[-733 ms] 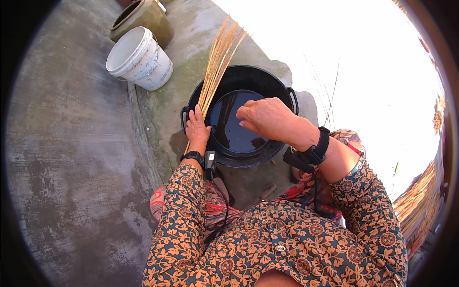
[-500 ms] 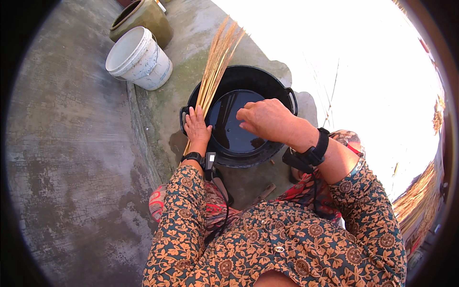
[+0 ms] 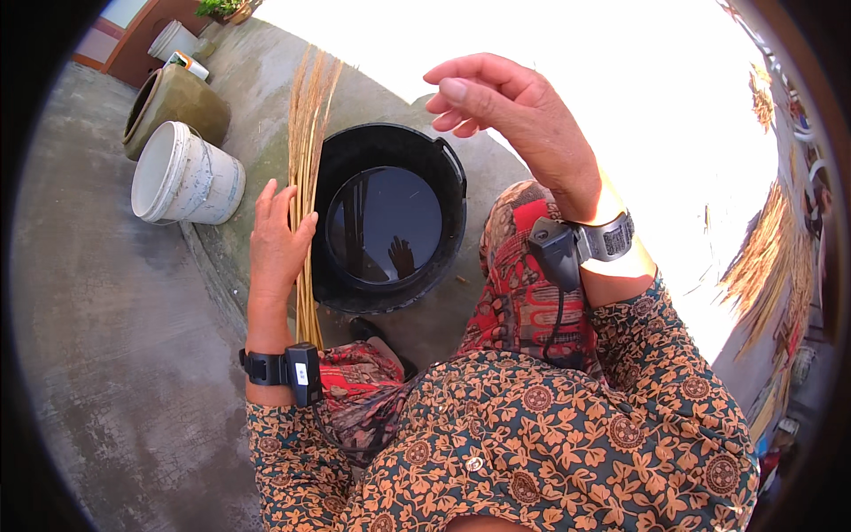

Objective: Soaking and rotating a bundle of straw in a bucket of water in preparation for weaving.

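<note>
Stalks (image 3: 307,168) overlapping tub (image 3: 449,208), white bucket (image 3: 209,184) beside jar (image 3: 193,106)

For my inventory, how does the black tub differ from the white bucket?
The black tub is wide; the white bucket is narrower. The tub holds liquid; in the bucket, none is visible. The tub looks plain; the bucket's outside is smudged. Both are round and open-topped.

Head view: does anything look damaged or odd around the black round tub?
Mostly no. Only the white plastic bucket left of the black round tub stands out: its outer wall is smeared grey, making it look grubby. The tub shows no visible damage.
</note>
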Action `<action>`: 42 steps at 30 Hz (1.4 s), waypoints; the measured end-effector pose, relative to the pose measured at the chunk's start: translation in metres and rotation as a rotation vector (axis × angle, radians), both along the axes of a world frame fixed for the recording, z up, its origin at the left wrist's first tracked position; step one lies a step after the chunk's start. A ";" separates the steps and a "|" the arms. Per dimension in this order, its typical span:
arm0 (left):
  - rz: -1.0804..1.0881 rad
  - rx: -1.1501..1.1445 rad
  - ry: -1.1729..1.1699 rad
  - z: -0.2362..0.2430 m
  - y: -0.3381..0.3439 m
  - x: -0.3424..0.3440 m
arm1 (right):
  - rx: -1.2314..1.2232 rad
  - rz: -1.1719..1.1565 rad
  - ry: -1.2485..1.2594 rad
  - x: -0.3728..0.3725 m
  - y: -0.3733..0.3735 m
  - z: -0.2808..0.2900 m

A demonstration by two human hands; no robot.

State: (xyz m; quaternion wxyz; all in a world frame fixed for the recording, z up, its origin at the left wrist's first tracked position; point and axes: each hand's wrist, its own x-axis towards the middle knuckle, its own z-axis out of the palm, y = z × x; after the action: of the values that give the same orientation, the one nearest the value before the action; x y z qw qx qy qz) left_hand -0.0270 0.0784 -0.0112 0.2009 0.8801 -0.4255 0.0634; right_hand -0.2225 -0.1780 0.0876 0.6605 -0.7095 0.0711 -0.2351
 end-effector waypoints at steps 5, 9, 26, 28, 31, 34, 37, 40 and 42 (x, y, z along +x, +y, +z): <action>0.064 -0.145 0.268 -0.009 0.037 -0.016 | 0.423 -0.791 0.211 -0.087 -0.158 -0.180; 0.123 -0.212 0.421 -0.008 0.037 -0.009 | 0.600 -0.848 0.546 -0.138 -0.172 -0.299; 0.121 -0.063 0.619 -0.030 0.054 -0.018 | -0.238 -0.665 1.191 -0.153 -0.125 -0.410; 0.117 -0.028 0.587 -0.027 0.055 -0.015 | -0.360 -0.745 1.171 -0.181 -0.124 -0.405; 0.121 0.014 0.634 -0.029 0.054 -0.016 | -0.634 -0.904 1.135 -0.200 -0.119 -0.374; 0.063 0.060 0.633 -0.033 0.055 -0.012 | -0.599 -0.887 1.128 -0.199 -0.130 -0.358; 0.083 0.064 0.686 -0.035 0.052 -0.015 | -0.539 -0.904 1.216 -0.196 -0.146 -0.363; 0.079 0.041 0.715 -0.039 0.058 -0.015 | -0.364 -1.028 1.151 -0.195 -0.159 -0.361; 0.109 0.079 0.718 -0.040 0.064 -0.011 | -0.411 -1.005 1.238 -0.191 -0.161 -0.347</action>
State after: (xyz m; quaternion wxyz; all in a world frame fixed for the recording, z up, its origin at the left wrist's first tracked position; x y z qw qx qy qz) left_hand -0.0381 0.1423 -0.0510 0.2996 0.8747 -0.2823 -0.2557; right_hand -0.4135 -0.3388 -0.2592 0.1748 -0.7010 0.6870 -0.0775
